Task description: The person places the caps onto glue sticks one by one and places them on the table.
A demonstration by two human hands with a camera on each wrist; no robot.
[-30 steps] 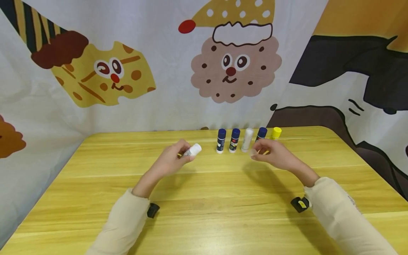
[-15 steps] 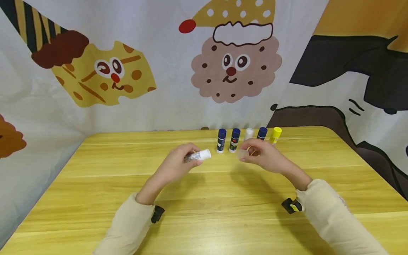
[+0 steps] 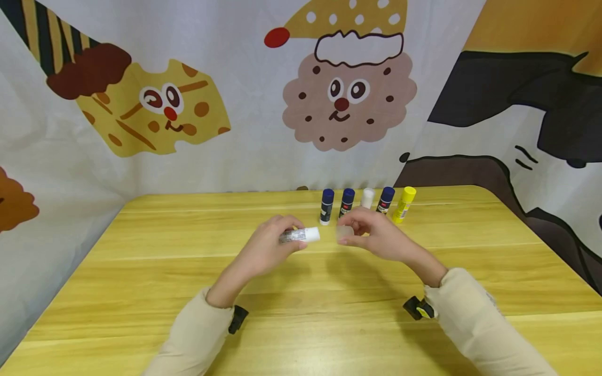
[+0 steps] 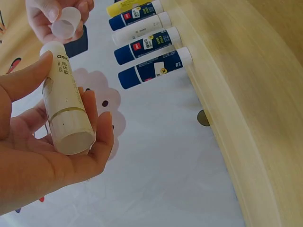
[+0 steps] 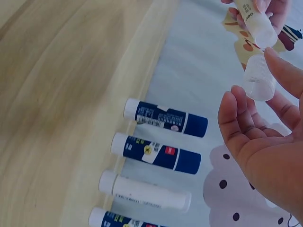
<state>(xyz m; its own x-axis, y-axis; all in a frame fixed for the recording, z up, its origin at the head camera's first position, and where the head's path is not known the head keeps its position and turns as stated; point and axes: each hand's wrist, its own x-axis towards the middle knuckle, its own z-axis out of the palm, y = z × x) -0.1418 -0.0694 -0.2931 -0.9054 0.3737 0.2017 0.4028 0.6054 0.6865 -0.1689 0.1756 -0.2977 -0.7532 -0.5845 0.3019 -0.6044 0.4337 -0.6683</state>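
Note:
My left hand (image 3: 270,248) grips a white glue stick (image 4: 66,99) with dark print, held level above the table, its bare white end pointing right. Thumb and fingers wrap its body, as the left wrist view shows. My right hand (image 3: 378,235) pinches a translucent cap (image 5: 259,78) between thumb and fingers. The cap faces the glue stick's white end, with a small gap between them in the head view. Behind the hands stand more glue sticks in a row: blue ones (image 3: 326,207), a white one (image 5: 149,191) partly hidden by my right hand, and a yellow one (image 3: 404,204).
The row stands near the back edge of the wooden table (image 3: 301,318). A white cloth with cartoon prints (image 3: 254,130) hangs directly behind it. Black straps with small devices sit at both wrists.
Both hands have come toward each other: the left hand with the glue stick moved right, the right hand with the cap moved left and slightly nearer. The stick has turned from tilted to nearly level.

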